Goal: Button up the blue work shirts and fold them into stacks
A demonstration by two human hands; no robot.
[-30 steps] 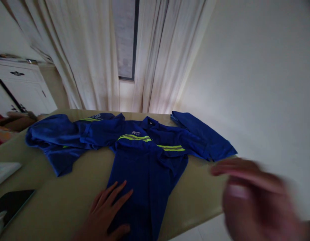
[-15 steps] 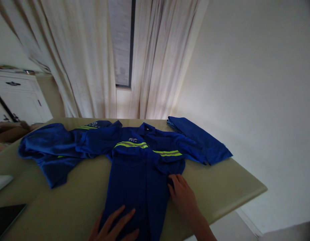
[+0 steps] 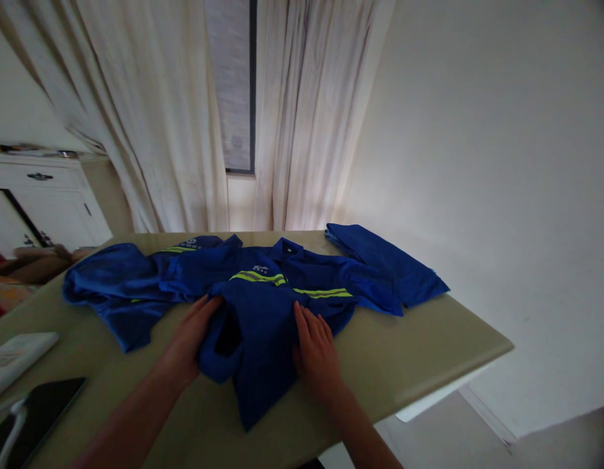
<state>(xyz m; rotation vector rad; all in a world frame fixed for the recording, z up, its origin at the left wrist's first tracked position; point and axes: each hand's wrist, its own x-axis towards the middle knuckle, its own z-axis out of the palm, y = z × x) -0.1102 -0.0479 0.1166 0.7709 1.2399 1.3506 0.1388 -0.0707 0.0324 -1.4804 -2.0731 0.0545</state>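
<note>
A blue work shirt (image 3: 267,306) with yellow-green reflective stripes lies on a pale green table (image 3: 419,352). Its lower part is bunched and folded up toward the chest. My left hand (image 3: 192,335) grips the left edge of the folded cloth, fingers tucked against it. My right hand (image 3: 314,345) lies flat on the shirt's right side, fingers stretched toward the stripes. A second blue garment (image 3: 116,286) lies crumpled to the left, touching the shirt's sleeve. A folded blue piece (image 3: 390,260) rests at the far right of the table.
A dark tablet (image 3: 36,410) and a white object (image 3: 16,352) sit at the table's left front. White curtains (image 3: 302,111) hang behind, a white cabinet (image 3: 48,195) stands at the left. The table's right edge drops to the floor by a white wall.
Both hands moved up the shirt. The lower part of the shirt, flat before, is now lifted and folded toward the chest. My left hand went from lying flat to gripping the cloth.
</note>
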